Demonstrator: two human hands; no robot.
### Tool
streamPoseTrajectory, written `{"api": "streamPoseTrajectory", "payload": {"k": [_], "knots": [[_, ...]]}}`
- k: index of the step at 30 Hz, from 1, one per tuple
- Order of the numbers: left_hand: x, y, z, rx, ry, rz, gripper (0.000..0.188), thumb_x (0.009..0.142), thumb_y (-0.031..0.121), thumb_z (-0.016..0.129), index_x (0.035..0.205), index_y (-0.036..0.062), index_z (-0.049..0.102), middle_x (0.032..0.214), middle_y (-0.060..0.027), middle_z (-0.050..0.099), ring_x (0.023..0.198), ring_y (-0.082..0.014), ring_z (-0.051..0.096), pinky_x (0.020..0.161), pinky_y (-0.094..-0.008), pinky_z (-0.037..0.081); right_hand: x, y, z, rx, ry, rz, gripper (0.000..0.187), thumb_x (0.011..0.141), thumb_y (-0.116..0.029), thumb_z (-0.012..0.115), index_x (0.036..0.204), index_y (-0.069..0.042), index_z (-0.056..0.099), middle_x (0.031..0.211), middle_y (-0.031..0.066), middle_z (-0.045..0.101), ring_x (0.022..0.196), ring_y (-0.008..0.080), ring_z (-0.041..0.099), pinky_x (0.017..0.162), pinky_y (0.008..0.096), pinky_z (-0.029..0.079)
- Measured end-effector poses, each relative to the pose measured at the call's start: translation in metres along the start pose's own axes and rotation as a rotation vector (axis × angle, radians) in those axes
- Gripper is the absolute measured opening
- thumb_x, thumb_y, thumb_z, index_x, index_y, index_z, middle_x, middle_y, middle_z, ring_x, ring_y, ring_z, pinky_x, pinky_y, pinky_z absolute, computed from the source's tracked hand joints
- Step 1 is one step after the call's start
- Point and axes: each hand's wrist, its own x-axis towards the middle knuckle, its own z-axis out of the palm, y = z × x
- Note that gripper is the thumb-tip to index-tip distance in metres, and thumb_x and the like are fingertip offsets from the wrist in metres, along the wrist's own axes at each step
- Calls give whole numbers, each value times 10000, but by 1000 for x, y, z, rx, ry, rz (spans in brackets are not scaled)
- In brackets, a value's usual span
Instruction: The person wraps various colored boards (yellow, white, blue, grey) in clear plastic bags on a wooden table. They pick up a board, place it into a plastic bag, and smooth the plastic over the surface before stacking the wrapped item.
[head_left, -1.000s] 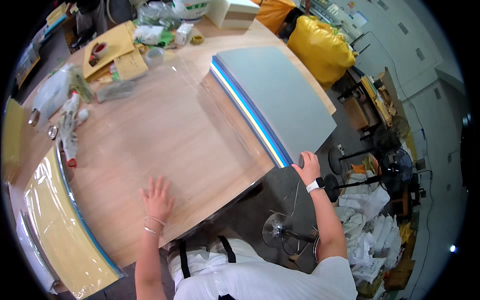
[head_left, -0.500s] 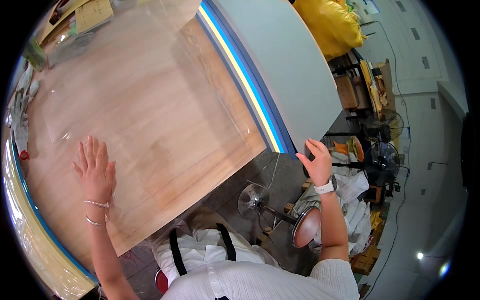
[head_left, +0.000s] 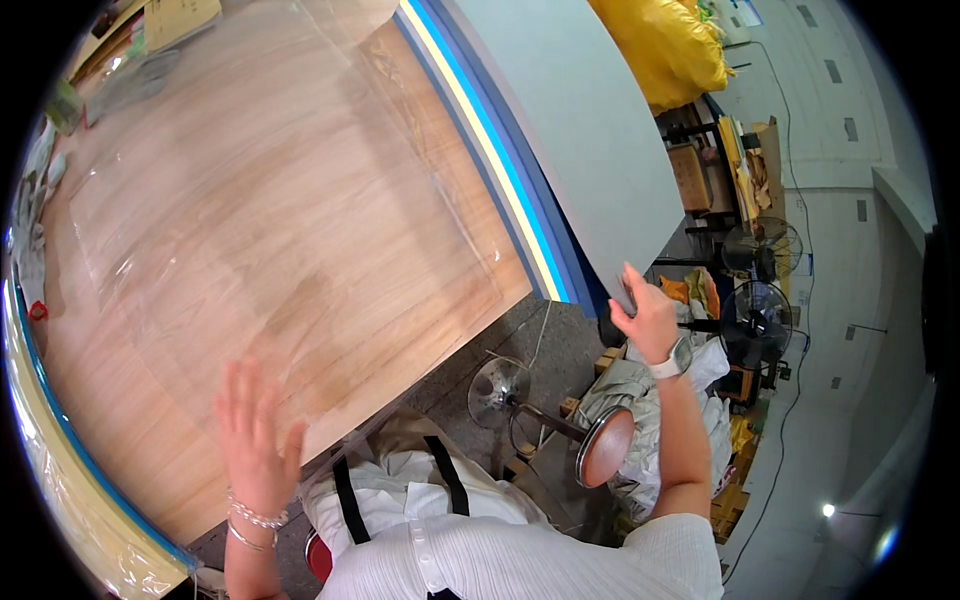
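A large grey sheet (head_left: 590, 150) lies on top of a stack of coloured sheets (head_left: 497, 165), whose blue, pale yellow and dark edges show in strips. My right hand (head_left: 650, 318) pinches the grey sheet's near corner between thumb and fingers. That corner is raised, and a dark gap shows beneath it. Over the near edge of the wooden tabletop (head_left: 440, 290) is my left hand (head_left: 256, 440), fingers apart and slightly blurred, holding nothing. Whether it touches the surface I cannot tell. Clear plastic film (head_left: 300, 190) covers much of the wood.
Plastic-wrapped yellow sheets (head_left: 75, 480) with a blue edge stand along the left. A stool (head_left: 605, 447) with a round seat is below the table corner. Fans (head_left: 756, 318), white cloth heaps (head_left: 700, 430) and a yellow sack (head_left: 665, 50) line the right. Grey gloves (head_left: 35, 220) lie far left.
My left hand has drawn back toward me and rightward, near the table edge. My right hand has shifted slightly right with the grey sheet's corner, and the gap under it has widened.
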Motion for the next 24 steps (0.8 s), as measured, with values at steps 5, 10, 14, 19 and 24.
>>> {"api": "streamPoseTrajectory", "payload": {"k": [5, 10, 14, 19, 24], "knots": [[25, 60, 5, -532, -119, 234, 309, 712, 81, 606, 1008, 25, 537, 1015, -139, 562, 965, -321, 517, 831, -394, 404, 37, 32, -72, 61, -162, -189, 341, 696, -107, 591, 1007, -6, 497, 756, 189, 577, 673, 319, 572, 594, 359, 466], [105, 152, 51, -1164, -447, 150, 254, 848, 186, 499, 988, -21, 545, 949, -124, 598, 849, -213, 583, 770, -322, 448, 54, 58, -102, 19, -198, -262, 313, 700, -111, 587, 981, 1, 504, 758, 192, 569, 687, 339, 562, 587, 370, 456], [181, 232, 75, -1599, -579, -22, 365, 860, 300, 492, 1099, 24, 490, 1085, -90, 545, 989, -197, 525, 838, -326, 403, 62, 69, -117, 61, -240, -300, 313, 723, -156, 572, 986, 4, 514, 745, 208, 578, 694, 361, 564, 623, 405, 456], [206, 304, 132, -2083, -523, -412, 469, 830, 364, 533, 1110, 2, 429, 1088, -77, 478, 964, -213, 532, 758, -299, 445, 66, 59, -106, 135, -320, -303, 332, 731, -178, 575, 1003, 6, 529, 776, 226, 585, 744, 379, 560, 667, 406, 457], [186, 321, 154, -2131, -293, -445, 437, 835, 325, 536, 1111, -3, 454, 1064, -52, 505, 885, -155, 556, 723, -238, 481, 56, 71, -90, 284, -371, -220, 351, 716, -206, 611, 994, -5, 541, 805, 206, 599, 767, 344, 583, 686, 375, 470]]}}
